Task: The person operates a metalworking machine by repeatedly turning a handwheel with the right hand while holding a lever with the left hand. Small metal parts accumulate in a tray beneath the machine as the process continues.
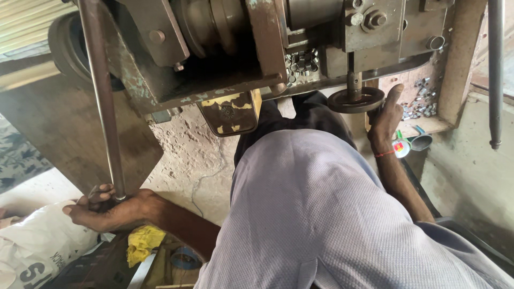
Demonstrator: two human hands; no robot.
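Two bare hands: left hand (107, 210), right hand (386, 118). Two long steel rods (103, 101), one dark round metal handwheel (356, 100), one crumpled yellow cloth (142, 242), one white printed sack (40, 249).

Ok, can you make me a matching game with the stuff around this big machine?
Things:
1. long grey metal rod
2. round dark metal handwheel
3. crumpled yellow cloth
4. small shiny metal pieces

Places:
A. lying low down beside the white sack
B. held at its lower end by the left hand
C. heaped inside the machine
D. at the right hand

Pairs: 1-B, 2-D, 3-A, 4-C
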